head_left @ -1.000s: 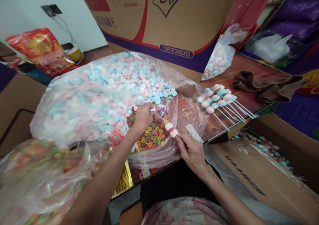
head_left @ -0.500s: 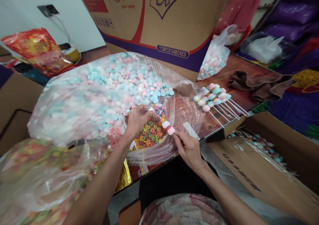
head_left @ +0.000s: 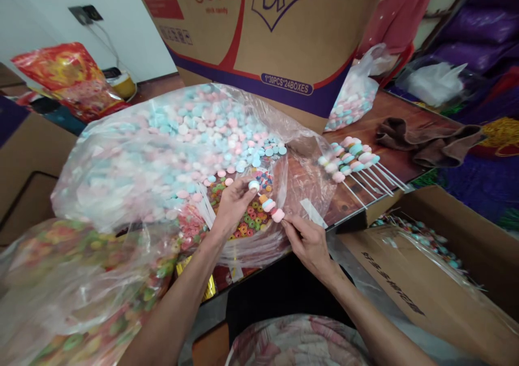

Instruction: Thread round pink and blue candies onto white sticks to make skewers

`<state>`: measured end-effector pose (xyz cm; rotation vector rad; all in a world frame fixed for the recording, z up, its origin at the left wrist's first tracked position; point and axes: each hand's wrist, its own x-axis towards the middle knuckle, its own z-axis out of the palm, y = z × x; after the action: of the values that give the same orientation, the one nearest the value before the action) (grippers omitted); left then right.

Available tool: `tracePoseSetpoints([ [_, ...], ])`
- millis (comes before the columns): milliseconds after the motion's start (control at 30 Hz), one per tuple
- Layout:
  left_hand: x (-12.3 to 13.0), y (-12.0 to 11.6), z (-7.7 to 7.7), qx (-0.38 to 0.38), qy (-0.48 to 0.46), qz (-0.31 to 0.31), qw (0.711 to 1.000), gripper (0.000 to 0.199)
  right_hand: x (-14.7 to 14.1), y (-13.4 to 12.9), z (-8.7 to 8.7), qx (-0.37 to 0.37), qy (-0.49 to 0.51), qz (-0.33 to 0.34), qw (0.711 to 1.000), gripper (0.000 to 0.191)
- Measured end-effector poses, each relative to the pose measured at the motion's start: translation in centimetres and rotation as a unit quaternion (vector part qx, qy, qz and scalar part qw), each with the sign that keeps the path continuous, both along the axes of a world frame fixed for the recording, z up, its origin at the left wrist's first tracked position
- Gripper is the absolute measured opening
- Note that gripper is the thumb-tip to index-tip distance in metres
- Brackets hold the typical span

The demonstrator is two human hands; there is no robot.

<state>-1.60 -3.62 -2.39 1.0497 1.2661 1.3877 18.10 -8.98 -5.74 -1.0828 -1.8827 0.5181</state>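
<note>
My right hand (head_left: 308,243) pinches the lower end of a candy skewer (head_left: 268,205), threaded with pink and white marshmallows and an orange piece. Between the fingertips of my left hand (head_left: 234,203) is a pale blue and white marshmallow (head_left: 254,185), at the upper tip of that stick. Whether the tip has pierced it I cannot tell. Below the hands lie colourful gummy rings (head_left: 252,220) in clear plastic. Loose white sticks (head_left: 206,204) are beside my left wrist. A large clear bag of pastel marshmallows (head_left: 162,144) spreads behind my left hand.
Finished-looking marshmallow skewers (head_left: 352,158) lie at the table's right edge, near a brown cloth (head_left: 430,141). A big carton (head_left: 300,41) stands behind. An open box (head_left: 389,268) holds more sweets at lower right. A bag of gummy rings (head_left: 81,295) fills the lower left.
My left hand has moved slightly right and down, bringing the marshmallow to the stick's tip. My right hand has stayed almost still with the skewer. The whole view has shifted a little.
</note>
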Motion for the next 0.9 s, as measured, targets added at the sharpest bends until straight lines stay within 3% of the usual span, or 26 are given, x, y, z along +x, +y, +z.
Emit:
tracePoseSetpoints([
  [233,0.3,-0.1,-0.3,-0.016,-0.038,0.011,0.999,0.044,-0.1,0.0,0.3,0.002,0.003,-0.008,1.000,0.017],
  [600,0.3,-0.7,-0.5,0.000,-0.013,0.025,1.000,0.035,-0.2,0.0,0.3,-0.014,-0.026,-0.036,0.999,0.022],
  [767,0.5,-1.0,-1.1,0.035,0.050,0.024,0.998,0.030,-0.3,0.0,0.4,-0.029,-0.035,-0.043,0.998,0.023],
  [900,0.7,-1.3,-1.4,0.121,0.183,0.027,0.975,0.022,-0.3,0.0,0.6,-0.040,-0.046,-0.040,0.997,0.025],
])
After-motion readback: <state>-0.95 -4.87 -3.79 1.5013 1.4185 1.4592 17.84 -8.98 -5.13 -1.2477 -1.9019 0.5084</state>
